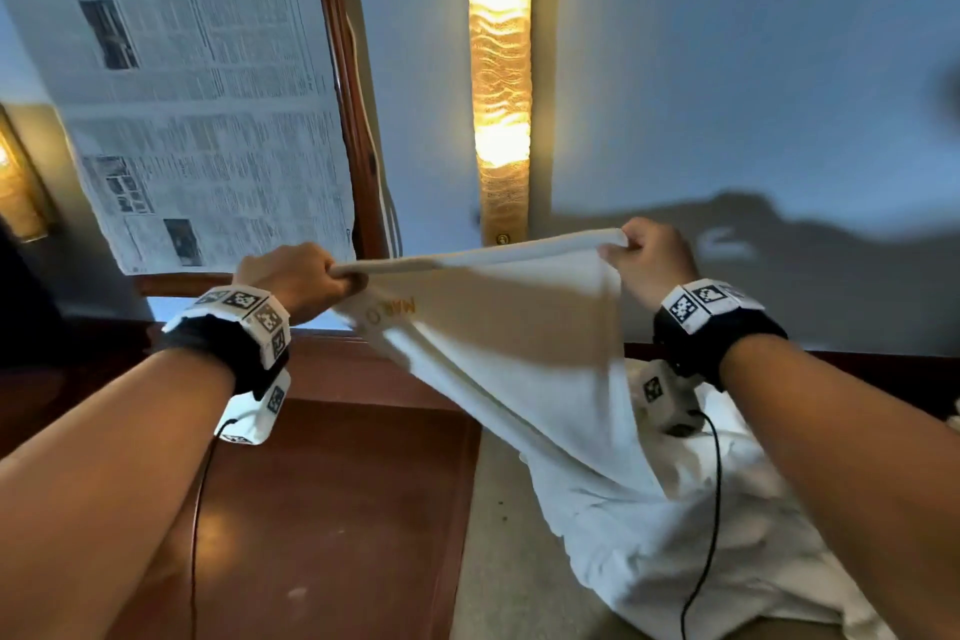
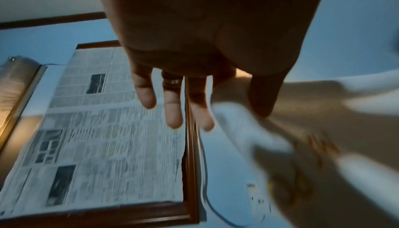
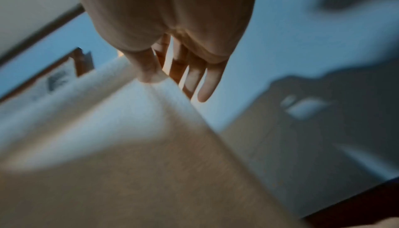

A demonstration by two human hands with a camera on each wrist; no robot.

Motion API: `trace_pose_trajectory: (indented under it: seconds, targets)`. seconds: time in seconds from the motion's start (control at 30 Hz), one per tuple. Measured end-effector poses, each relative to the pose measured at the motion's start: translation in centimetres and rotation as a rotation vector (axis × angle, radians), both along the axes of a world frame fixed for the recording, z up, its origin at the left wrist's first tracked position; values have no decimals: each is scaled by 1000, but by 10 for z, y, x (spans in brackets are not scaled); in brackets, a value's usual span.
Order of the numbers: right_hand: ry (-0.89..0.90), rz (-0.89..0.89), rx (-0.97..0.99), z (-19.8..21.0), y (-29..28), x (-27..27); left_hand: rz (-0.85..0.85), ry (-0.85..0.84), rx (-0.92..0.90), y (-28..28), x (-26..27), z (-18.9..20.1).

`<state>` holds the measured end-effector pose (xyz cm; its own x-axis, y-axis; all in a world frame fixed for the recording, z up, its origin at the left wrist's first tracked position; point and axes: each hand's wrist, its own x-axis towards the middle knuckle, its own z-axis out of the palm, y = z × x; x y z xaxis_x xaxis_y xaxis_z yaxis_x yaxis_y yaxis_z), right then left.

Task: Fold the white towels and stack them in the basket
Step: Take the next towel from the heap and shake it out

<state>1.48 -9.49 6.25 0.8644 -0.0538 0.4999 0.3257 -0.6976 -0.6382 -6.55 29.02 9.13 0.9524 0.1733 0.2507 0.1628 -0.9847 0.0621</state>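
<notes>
white towel (image 1: 524, 353) — held up in the air in front of the wall, its top edge stretched taut between both hands, the body hanging down to the crumpled white pile (image 1: 701, 551) below it; orange lettering shows near the towel's left corner, too partial to read.
left hand (image 1: 304, 278) — at the towel's left corner, pinching it between thumb and forefinger; in the left wrist view the other fingers (image 2: 172, 105) extend loosely, a ring on one.
right hand (image 1: 652, 257) — at the towel's right corner, thumb and forefinger nipping the hem, remaining fingers (image 3: 207, 81) relaxed.
wall lamp (image 1: 500, 73) — lit, upright strip above and behind the towel's top edge.
framed newspaper (image 1: 208, 88) — on the wall, left of the towel, dark wooden frame.
wooden surface (image 1: 322, 509) — reddish, below and left of the towel.
</notes>
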Motion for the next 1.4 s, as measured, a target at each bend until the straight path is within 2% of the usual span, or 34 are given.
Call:
trace_pose_trajectory:
  seconds: [0.07,0.17,0.2,0.33,0.43,0.67,0.77,0.9,1.0,1.07,1.13,1.27,1.33,1.4]
  targets:
    - [-79,126,100,10,36,-12,-9,131,-52,4,2,-21]
    - [-37,351,59,19,91,-34,-207,189,-178,-14,7,-50]
    - [-20,423,9,17,107,-38,-297,171,-269,-25,6,-56]
    - [0,581,-162,13,142,-44,-562,77,-834,-47,5,-68]
    - [13,592,-185,13,146,-44,-616,-51,-1026,-45,4,-71]
    - [-36,487,-82,-3,147,-33,-569,-293,-1067,-49,-1,-52]
    - [-15,472,-182,-19,140,-30,-538,-373,-1002,-44,-1,-41]
    - [289,350,-570,-77,105,-12,-459,-453,-952,-14,-4,-33]
    - [500,224,-491,-117,68,-1,-384,-453,-929,7,-3,-40]
    - [551,153,-419,-123,54,9,-367,-439,-955,14,1,-46]
    - [482,150,-352,-112,59,24,-371,-379,-937,12,9,-51]
    - [122,401,-275,-56,118,36,-509,-166,-906,-16,28,-52]
    - [-35,528,-221,-27,147,31,-565,-137,-917,-29,40,-54]
    - [-84,591,-145,-6,163,30,-567,-129,-964,-41,51,-55]
